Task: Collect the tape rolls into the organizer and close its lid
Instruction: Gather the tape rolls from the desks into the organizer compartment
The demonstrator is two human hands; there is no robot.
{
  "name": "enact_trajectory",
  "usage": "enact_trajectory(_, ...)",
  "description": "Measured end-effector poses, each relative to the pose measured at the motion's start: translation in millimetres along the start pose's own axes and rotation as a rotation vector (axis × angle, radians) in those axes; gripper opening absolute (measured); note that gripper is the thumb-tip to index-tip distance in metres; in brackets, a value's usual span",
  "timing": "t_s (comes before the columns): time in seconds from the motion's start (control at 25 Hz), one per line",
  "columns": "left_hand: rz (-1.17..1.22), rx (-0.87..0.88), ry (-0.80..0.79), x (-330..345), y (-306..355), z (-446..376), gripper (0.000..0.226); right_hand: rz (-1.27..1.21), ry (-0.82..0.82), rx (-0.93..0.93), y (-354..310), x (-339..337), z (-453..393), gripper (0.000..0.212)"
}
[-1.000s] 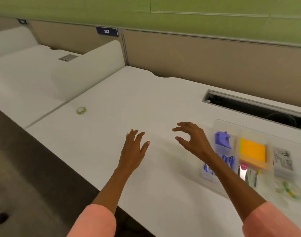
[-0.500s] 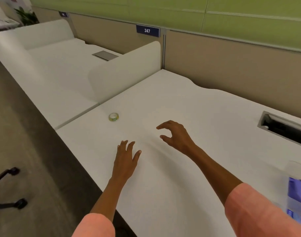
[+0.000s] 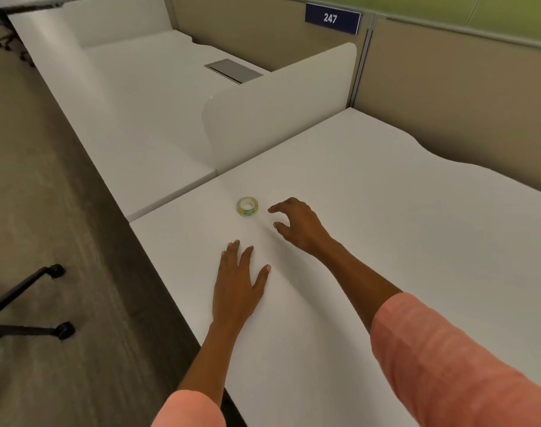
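A small glossy tape roll (image 3: 247, 206) is lying flat on the smooth white desk (image 3: 386, 229), just left of the empty, curled-open right hand (image 3: 297, 224); the left hand (image 3: 237, 283) is resting flat nearer.

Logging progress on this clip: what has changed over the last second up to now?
The view swung left, so the organizer has left the frame. The right hand reached toward the tape roll, fingers curled open just short of it, nothing gripped. The left hand stays flat and empty over the desk; the roll hasn't moved.
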State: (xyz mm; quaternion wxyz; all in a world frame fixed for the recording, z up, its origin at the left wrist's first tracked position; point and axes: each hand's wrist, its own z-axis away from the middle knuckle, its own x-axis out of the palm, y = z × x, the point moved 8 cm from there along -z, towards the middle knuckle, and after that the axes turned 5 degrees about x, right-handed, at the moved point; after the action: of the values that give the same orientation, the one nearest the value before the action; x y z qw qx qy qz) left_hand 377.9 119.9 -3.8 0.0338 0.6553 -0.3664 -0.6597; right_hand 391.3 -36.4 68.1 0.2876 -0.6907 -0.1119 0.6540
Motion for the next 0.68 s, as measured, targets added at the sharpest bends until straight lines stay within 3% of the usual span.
enact_trajectory(0.44,-0.033,0.018,0.036,1.5,-2.0,-4.2,0.063,0.225,-0.019,0.020,-11.7,49.3,-54.9,0.039)
enact_trajectory(0.68,-0.030,0.015,0.044,1.2,-3.1,-5.2,0.063,0.174,0.025,0.008,-14.3,45.3,-50.5,0.029)
